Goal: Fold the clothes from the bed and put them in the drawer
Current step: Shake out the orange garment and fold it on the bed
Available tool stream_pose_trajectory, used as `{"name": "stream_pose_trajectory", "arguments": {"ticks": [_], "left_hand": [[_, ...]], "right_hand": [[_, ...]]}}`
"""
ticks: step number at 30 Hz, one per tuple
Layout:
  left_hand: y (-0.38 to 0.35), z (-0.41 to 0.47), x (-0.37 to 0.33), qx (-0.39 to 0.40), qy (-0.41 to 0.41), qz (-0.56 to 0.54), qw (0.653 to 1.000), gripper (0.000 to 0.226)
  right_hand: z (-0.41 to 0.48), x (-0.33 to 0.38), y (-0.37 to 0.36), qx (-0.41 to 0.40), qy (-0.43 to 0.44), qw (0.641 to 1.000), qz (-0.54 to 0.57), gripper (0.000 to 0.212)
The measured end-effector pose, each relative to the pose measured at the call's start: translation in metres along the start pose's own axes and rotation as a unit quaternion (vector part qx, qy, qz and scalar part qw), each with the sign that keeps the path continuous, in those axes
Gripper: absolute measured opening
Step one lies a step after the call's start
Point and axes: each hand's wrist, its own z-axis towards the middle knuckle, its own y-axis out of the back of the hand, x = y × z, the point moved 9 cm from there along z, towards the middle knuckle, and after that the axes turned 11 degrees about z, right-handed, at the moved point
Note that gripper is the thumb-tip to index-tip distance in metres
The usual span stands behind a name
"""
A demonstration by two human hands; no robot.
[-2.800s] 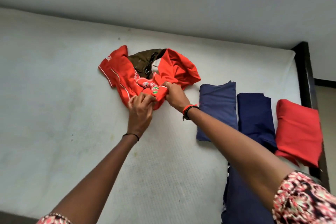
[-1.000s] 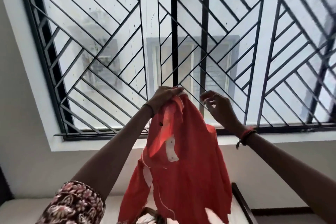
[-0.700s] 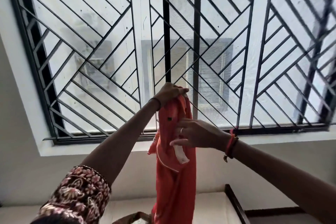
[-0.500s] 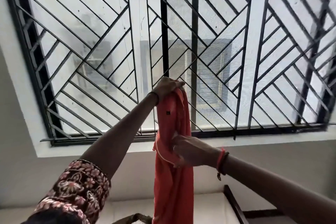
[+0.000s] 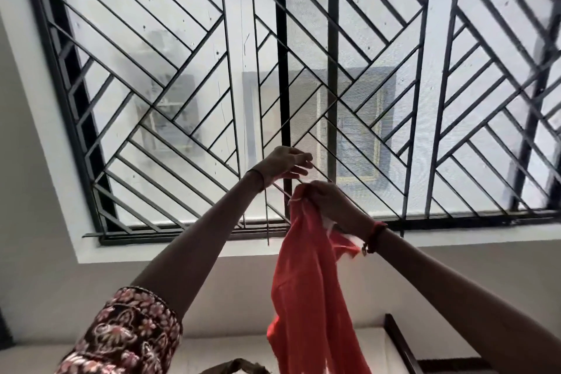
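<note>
In front of the barred window [image 5: 303, 70], the red garment [image 5: 306, 282] hangs from the right hand [image 5: 332, 206], which is closed around its bunched top end. The cloth drops straight down past the lower frame edge, above the bed [image 5: 227, 352]. The left hand [image 5: 282, 164] is raised just above and to the left of the right one, fingers loosely spread, holding nothing and apart from the cloth. Both arms reach up and forward. A brown garment [image 5: 239, 366] peeks in at the bottom edge.
</note>
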Motion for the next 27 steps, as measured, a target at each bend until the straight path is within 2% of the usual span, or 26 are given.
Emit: {"name": "stream_pose_trajectory", "arguments": {"ticks": [5,6,8,10,11,13,16,19,22,23,25,27], "left_hand": [[0.006,-0.024,0.016,-0.101,0.009,0.076,0.992,0.029],[0.000,-0.030,0.021,-0.085,0.018,0.084,0.993,0.032],[-0.026,-0.047,0.037,0.018,0.051,0.073,0.996,0.034],[-0.057,-0.064,0.052,0.125,0.079,0.040,0.988,0.029],[-0.066,-0.068,0.057,0.145,0.080,0.032,0.986,0.023],[-0.070,-0.062,0.067,0.111,0.061,0.072,0.989,0.015],[-0.059,-0.055,0.071,0.045,0.030,0.098,0.994,0.010],[-0.056,-0.053,0.067,0.054,0.010,0.116,0.992,0.010],[-0.055,-0.054,0.059,0.046,-0.009,0.111,0.993,0.013],[-0.055,-0.056,0.056,0.038,-0.014,0.098,0.994,0.008],[-0.055,-0.061,0.049,0.016,-0.026,0.066,0.997,0.022],[-0.059,-0.063,0.045,-0.003,-0.033,0.022,0.999,0.037]], "right_hand": [[0.005,-0.029,0.033,-0.063,-0.090,0.992,0.054,0.033],[0.005,-0.030,0.035,-0.059,-0.106,0.991,0.056,0.034],[0.006,-0.029,0.036,-0.037,-0.137,0.989,0.034,0.036],[0.005,-0.030,0.031,0.013,-0.184,0.982,0.039,0.032],[0.004,-0.030,0.026,0.040,-0.206,0.976,0.060,0.027],[0.001,-0.031,0.019,0.075,-0.231,0.966,0.090,0.020],[0.000,-0.030,0.020,0.082,-0.230,0.966,0.086,0.025],[0.001,-0.027,0.026,0.076,-0.228,0.967,0.080,0.021],[0.004,-0.030,0.029,0.053,-0.236,0.965,0.096,0.037],[0.004,-0.030,0.029,0.044,-0.240,0.963,0.112,0.032],[0.006,-0.030,0.028,0.032,-0.235,0.962,0.133,0.018],[0.008,-0.026,0.026,0.016,-0.215,0.965,0.151,0.020]]}}
